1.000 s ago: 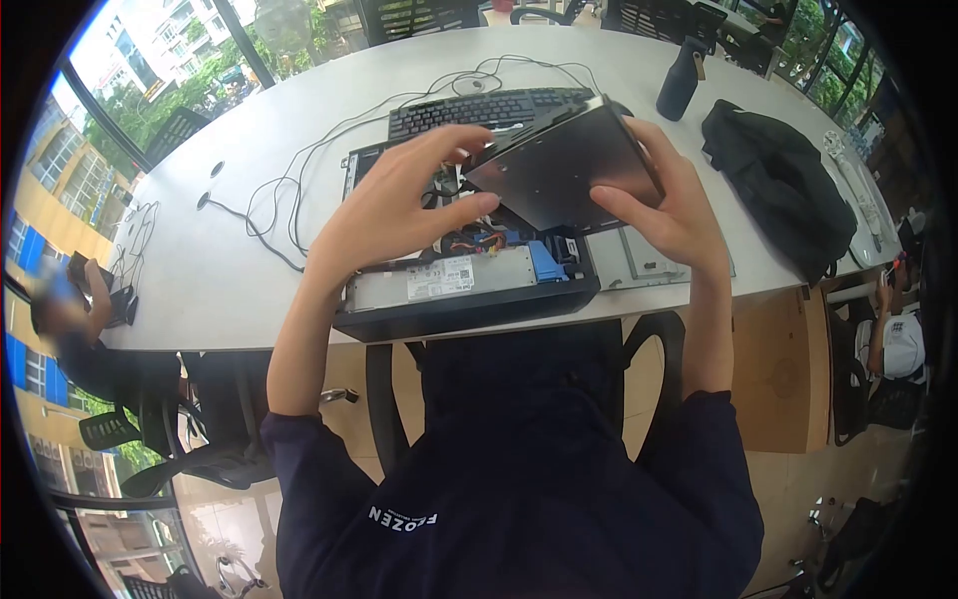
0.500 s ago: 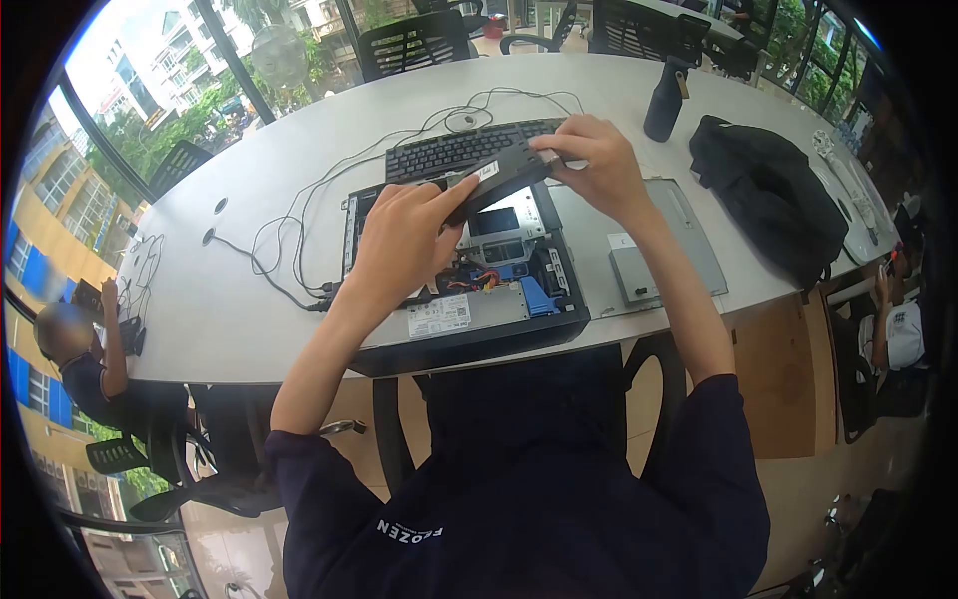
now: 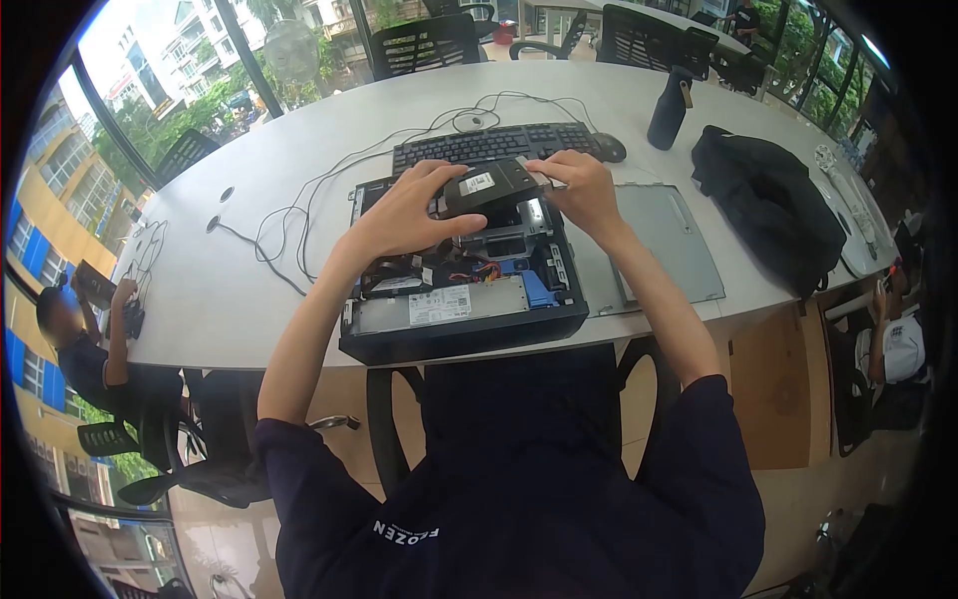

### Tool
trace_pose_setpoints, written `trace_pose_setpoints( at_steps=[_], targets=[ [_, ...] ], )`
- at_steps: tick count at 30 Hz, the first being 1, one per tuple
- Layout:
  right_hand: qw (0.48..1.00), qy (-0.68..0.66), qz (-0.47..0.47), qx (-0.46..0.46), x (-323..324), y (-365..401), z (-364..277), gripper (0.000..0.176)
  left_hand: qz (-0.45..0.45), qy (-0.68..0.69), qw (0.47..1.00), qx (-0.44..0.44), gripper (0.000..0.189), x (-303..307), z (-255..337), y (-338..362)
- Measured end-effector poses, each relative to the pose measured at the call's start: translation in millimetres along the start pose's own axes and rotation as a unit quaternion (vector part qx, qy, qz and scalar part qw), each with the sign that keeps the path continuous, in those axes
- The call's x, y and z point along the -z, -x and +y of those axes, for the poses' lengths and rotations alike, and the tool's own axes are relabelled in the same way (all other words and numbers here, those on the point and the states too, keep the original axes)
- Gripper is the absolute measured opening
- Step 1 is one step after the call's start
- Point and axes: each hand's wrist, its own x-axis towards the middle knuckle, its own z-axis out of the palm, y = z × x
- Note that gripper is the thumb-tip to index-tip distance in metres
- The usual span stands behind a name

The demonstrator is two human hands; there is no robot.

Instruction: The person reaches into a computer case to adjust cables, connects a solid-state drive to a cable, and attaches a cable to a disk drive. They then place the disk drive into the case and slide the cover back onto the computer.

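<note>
A dark, box-shaped drive unit (image 3: 504, 190) with a white label is held up over the opened desktop computer case (image 3: 464, 339). My left hand (image 3: 409, 215) grips its left end, fingers along the top and thumb below. At the other end, my right hand (image 3: 581, 192) pinches the unit's metallic corner between thumb and fingers. Inside the case, coloured wires, a blue plastic latch (image 3: 540, 290) and a labelled metal power supply (image 3: 444, 303) show. Part of the case interior is hidden behind my left hand and the drive unit.
Behind the case lie a black keyboard (image 3: 479, 143) and a mouse (image 3: 608, 148). A grey metal cover panel (image 3: 669, 240) rests to the right, with a dark bottle (image 3: 668, 115) and black bag (image 3: 763, 205) beyond. Cables (image 3: 289, 215) spread leftward. A person (image 3: 80, 329) sits at the far left.
The drive unit has been turned so its labelled face shows more, and it sits a little lower. My right hand has moved down slightly, uncovering the mouse. Both hands keep their grip.
</note>
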Motion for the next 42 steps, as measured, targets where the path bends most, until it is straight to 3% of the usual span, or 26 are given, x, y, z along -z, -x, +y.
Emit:
trace_pose_setpoints(
  at_steps=[3, 7, 12, 14, 15, 17, 20, 23, 29, 31, 32, 34, 37, 42],
  targets=[
    [1.0, 0.009, -0.009, -0.003, -4.6, 5.4, 0.9, 0.032, -0.077, 0.026, 0.997, 0.02, 0.095, -9.6, -6.6, -15.3],
    [0.999, -0.004, -0.049, -0.011, 0.9, 5.9, 7.4, 0.034, -0.123, -0.008, 0.991, 0.044, 0.093, -21.0, -16.4, -29.7],
    [0.99, -0.072, -0.123, -0.02, 10.6, 6.1, 17.4, 0.039, -0.127, -0.039, 0.99, 0.043, 0.099, -31.9, -20.9, -31.4],
    [0.96, -0.151, -0.211, -0.103, 18.3, 4.7, 17.0, 0.041, -0.119, -0.051, 0.99, 0.046, 0.1, -34.8, -21.3, -30.0],
    [0.96, -0.152, -0.211, -0.105, 23.0, 3.5, 17.8, 0.041, -0.127, -0.065, 0.989, 0.043, 0.1, -32.2, -20.6, -29.4],
    [0.916, -0.198, -0.319, -0.141, 31.0, 0.9, 21.2, 0.042, -0.135, -0.082, 0.987, 0.039, 0.1, -28.2, -16.5, -28.5],
    [0.903, -0.246, -0.316, -0.152, 23.6, 6.5, 22.1, 0.039, -0.14, -0.069, 0.987, 0.048, 0.102, -20.5, -14.3, -27.3],
    [0.913, -0.209, -0.319, -0.146, 18.5, 8.8, 9.8, 0.046, -0.143, -0.056, 0.988, 0.033, 0.101, -29.7, -23.5, -28.5],
    [0.924, -0.157, -0.317, -0.142, -3.2, 8.1, 10.0, 0.069, -0.121, -0.015, 0.992, 0.026, 0.082, -27.6, -29.6, -23.8],
    [0.928, -0.186, -0.267, -0.181, -12.5, 9.8, 13.4, 0.094, -0.089, 0.083, 0.991, 0.047, 0.088, -26.0, -41.3, -27.0],
    [0.928, -0.186, -0.267, -0.181, -13.1, 8.6, 12.8, 0.094, -0.089, 0.083, 0.991, 0.046, 0.088, -24.4, -44.5, -26.6],
    [0.91, -0.185, -0.254, -0.272, -15.3, 6.8, 11.7, 0.117, -0.078, 0.064, 0.993, 0.067, 0.092, -23.1, -51.4, -24.7],
    [0.866, -0.264, -0.255, -0.34, -24.6, 9.8, 13.4, 0.124, -0.097, -0.057, 0.991, 0.068, 0.098, -26.5, -50.4, -19.2],
    [0.836, -0.321, -0.228, -0.382, -28.1, 4.8, 7.1, 0.121, -0.094, -0.043, 0.994, 0.037, 0.101, -31.0, -54.4, -23.7]
  ],
)
